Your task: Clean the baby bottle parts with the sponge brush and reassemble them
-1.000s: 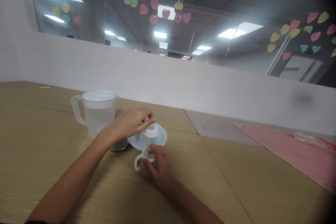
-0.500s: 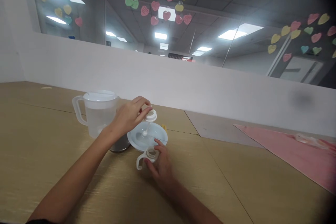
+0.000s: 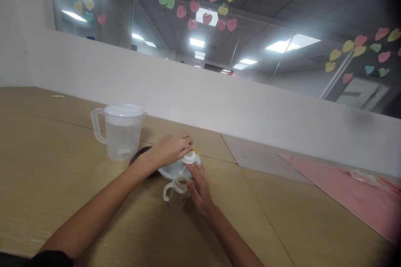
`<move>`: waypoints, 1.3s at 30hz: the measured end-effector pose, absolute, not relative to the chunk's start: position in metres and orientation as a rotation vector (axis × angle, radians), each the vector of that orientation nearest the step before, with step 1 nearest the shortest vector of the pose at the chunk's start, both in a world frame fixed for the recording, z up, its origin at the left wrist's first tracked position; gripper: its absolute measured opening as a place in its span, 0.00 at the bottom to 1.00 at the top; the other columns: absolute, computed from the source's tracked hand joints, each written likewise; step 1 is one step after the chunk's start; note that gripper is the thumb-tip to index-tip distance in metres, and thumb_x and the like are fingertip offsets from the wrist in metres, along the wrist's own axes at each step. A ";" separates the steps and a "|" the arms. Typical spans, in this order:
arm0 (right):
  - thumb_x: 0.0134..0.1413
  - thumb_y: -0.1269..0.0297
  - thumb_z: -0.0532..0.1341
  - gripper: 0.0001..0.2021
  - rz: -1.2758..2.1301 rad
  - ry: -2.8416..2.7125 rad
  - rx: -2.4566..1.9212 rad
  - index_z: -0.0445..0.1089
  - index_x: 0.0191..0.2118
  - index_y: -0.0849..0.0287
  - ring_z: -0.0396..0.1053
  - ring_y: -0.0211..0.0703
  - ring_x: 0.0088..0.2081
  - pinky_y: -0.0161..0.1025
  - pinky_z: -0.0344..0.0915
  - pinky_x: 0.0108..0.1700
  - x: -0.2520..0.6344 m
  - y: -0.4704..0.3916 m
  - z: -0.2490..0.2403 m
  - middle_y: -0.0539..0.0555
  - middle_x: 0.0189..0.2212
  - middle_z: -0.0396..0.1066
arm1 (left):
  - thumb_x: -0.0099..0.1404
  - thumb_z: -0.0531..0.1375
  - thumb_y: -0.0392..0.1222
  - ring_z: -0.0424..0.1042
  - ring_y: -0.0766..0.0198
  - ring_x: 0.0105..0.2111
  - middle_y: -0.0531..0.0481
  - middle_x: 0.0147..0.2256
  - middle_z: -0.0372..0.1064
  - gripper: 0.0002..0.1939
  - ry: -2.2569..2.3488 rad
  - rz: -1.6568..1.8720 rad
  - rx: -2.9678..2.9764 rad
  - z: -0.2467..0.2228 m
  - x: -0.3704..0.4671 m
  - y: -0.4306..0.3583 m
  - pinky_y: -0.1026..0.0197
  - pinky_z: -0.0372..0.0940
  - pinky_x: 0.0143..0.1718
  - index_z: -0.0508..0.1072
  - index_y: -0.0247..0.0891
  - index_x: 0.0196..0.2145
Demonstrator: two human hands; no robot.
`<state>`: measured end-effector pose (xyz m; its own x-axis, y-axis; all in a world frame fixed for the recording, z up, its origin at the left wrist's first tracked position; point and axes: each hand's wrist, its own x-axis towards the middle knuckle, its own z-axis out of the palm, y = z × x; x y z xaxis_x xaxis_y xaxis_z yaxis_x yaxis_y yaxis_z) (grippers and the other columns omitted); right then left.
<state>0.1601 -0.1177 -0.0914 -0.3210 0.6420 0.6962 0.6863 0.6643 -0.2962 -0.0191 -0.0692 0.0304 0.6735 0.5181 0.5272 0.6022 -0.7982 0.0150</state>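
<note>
My left hand (image 3: 175, 148) pinches a white bottle cap (image 3: 189, 157) from above, over the light blue bowl (image 3: 171, 172). A thin pale tube hangs below the cap. Close in front of the bowl stands a clear bottle (image 3: 179, 196) with a white handled collar and an open mouth. My right hand (image 3: 199, 187) is at the bottle's right side, its thumb near the rim and its fingers reaching up to the cap's underside. Its fingers are spread; whether they grip the bottle or the cap is unclear.
A lidded clear pitcher (image 3: 123, 133) stands on the wooden table (image 3: 62, 162) at the left. A dark round dish (image 3: 139, 154) sits partly behind my left wrist. Something yellow (image 3: 196, 152) lies behind the bowl. At the right is a pink mat (image 3: 338, 187) with a plastic packet.
My left hand has moved right and down with the cap, nearer the bottle. The fingers of my right hand have risen from the bottle's rim to the cap. The view has shifted slightly.
</note>
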 end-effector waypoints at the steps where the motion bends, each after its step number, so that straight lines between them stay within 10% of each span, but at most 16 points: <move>1: 0.62 0.48 0.43 0.26 -0.066 -2.045 -1.038 0.56 0.60 0.53 0.54 0.48 0.60 0.53 0.39 0.64 0.160 -0.117 -0.092 0.56 0.58 0.59 | 0.69 0.45 0.47 0.69 0.63 0.35 0.50 0.38 0.69 0.16 -0.913 -0.767 -2.724 0.030 -0.018 -0.070 0.62 0.57 0.30 0.69 0.38 0.37; 25: 0.65 0.52 0.38 0.25 0.052 -1.909 -1.370 0.69 0.49 0.53 0.61 0.52 0.53 0.67 0.40 0.59 0.174 -0.103 -0.104 0.55 0.44 0.72 | 0.68 0.47 0.49 0.70 0.65 0.29 0.49 0.40 0.69 0.16 -1.082 -0.998 -2.635 0.039 -0.034 -0.064 0.62 0.59 0.30 0.70 0.38 0.37; 39: 0.65 0.53 0.42 0.20 -0.052 -2.055 -1.385 0.60 0.55 0.50 0.51 0.50 0.62 0.69 0.38 0.60 0.185 -0.096 -0.097 0.54 0.54 0.64 | 0.68 0.47 0.50 0.70 0.64 0.30 0.48 0.39 0.69 0.17 -1.079 -0.951 -2.660 0.036 -0.032 -0.061 0.60 0.60 0.32 0.71 0.37 0.37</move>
<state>0.1847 -0.0959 -0.0972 -0.2302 0.8155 0.5310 0.8411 0.4412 -0.3128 -0.0324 -0.0612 0.0356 0.5491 0.5884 0.5935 0.6624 -0.7395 0.1203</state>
